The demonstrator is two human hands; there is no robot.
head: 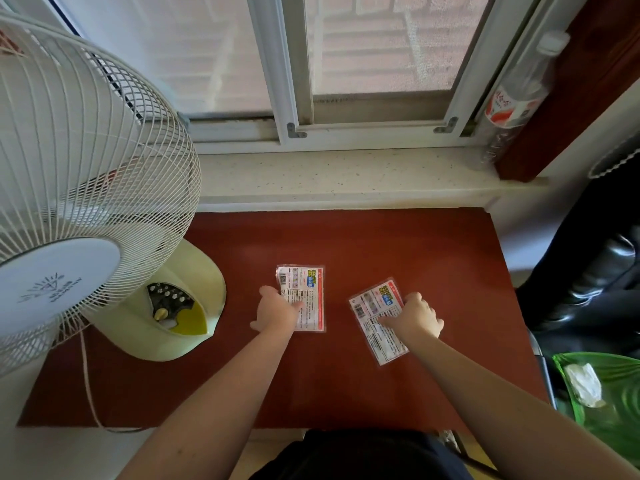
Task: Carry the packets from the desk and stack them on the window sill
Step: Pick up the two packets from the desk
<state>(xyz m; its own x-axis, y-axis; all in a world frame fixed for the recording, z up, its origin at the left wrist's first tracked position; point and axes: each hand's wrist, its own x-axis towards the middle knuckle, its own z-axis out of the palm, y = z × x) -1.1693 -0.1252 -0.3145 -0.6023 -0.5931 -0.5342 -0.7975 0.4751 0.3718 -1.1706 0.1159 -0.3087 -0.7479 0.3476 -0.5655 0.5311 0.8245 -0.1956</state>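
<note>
Two flat printed packets with red borders lie on the reddish-brown desk (346, 382). My left hand (275, 311) rests on the left edge of the left packet (308, 289), thumb across its face. My right hand (415, 318) lies on the right packet (372, 318), fingers on its right edge and thumb pressed on its middle. Whether either packet is lifted off the desk I cannot tell. The pale speckled window sill (346, 174) runs beyond the desk's far edge, with nothing lying on its middle stretch.
A white table fan (79, 174) with a cream base (173, 306) fills the left of the desk. A plastic bottle (516, 98) leans at the sill's right end. A black chair (595, 271) and a green bag (606, 393) are on the right.
</note>
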